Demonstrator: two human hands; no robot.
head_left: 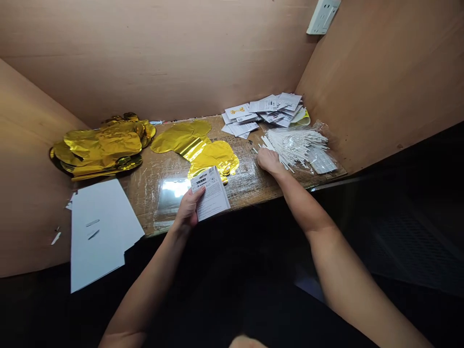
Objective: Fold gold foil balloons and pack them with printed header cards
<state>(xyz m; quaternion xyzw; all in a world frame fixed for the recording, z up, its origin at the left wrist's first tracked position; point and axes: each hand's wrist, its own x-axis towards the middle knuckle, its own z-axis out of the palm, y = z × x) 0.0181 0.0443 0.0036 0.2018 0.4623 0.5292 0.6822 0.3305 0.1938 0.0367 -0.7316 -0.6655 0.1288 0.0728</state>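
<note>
My left hand grips a white printed card with a hang hole, thumb on its face, at the table's front edge. Behind the card lies a gold foil balloon, flat and partly folded. My right hand has its fingers closed at the left end of a pile of thin white sticks. Its fingertips are hidden, so I cannot make out whether a stick is between them. The sticks spill out over a clear plastic bag.
At the back right is a heap of printed cards. Stacked gold foil balloons lie on the left. White sheets overhang the front left edge, near clear plastic sleeves. Wooden panels enclose the table; a power socket is on one.
</note>
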